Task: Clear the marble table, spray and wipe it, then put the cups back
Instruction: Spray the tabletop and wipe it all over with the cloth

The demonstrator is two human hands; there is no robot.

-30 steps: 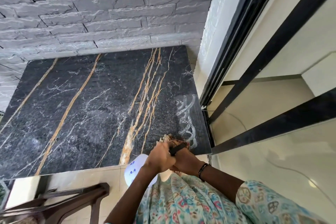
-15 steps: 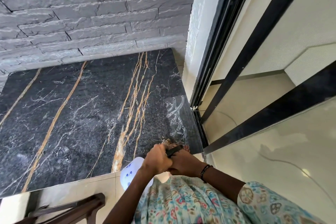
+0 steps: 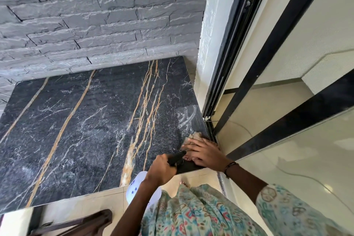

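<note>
Marble table (image 3: 80,126): right hand (image 3: 203,152) flat on cloth (image 3: 194,137), left hand (image 3: 162,168) gripping spray bottle (image 3: 139,188).

A grey stone-brick wall (image 3: 99,17) runs along the far edge of the table. At its right end stands a white plastered pillar (image 3: 207,30), and just beside that a black sliding-door frame (image 3: 231,44) with glass panes and black crossbars (image 3: 298,122). Pale floor tiles (image 3: 80,205) show below the near edge. A dark wooden chair (image 3: 84,222) sits at the bottom left corner of the view, partly cut off.
</note>
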